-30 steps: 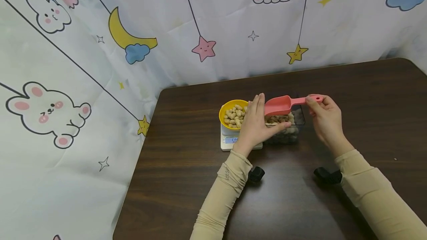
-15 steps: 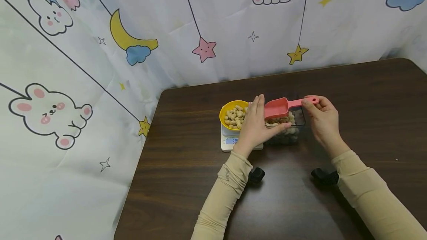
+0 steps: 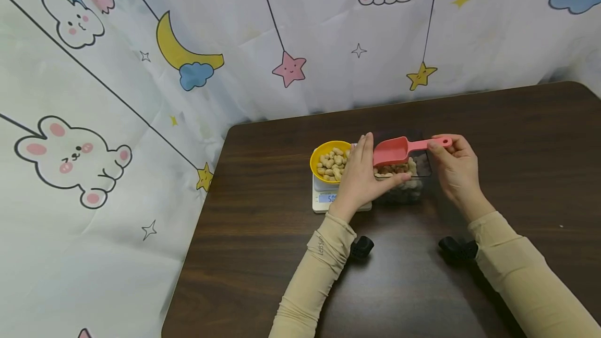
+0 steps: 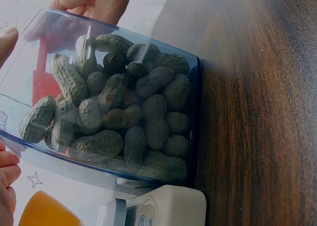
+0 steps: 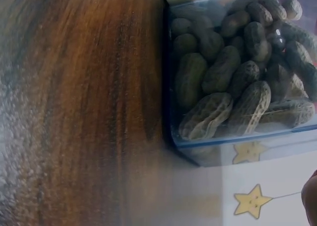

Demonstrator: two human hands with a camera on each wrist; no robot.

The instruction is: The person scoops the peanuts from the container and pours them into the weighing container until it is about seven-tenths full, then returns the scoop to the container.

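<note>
My right hand (image 3: 457, 171) pinches the handle of a pink scoop (image 3: 392, 151) between thumb and fingers. The scoop's bowl lies low in a clear plastic box (image 4: 195, 87) of unshelled peanuts (image 4: 114, 94). My left hand (image 3: 359, 179) is at the box's left side, fingers straight and thumb spread toward the box's near side. Firm contact with the wall cannot be made out. Just left of that hand, a yellow bowl (image 3: 313, 171) of peanuts stands on a white kitchen scale (image 3: 319, 206) with a lit display. The hand covers part of bowl and scale.
The dark wood table (image 3: 263, 213) runs back to a white cartoon-print curtain (image 3: 328, 30). Black wrist-worn devices (image 3: 361, 247) show beneath both forearms. A small pale speck (image 3: 561, 226) lies on the table at the right.
My right hand and the scoop have shifted slightly left and lower, with the scoop's bowl a little deeper over the peanuts. The left hand stays in place.
</note>
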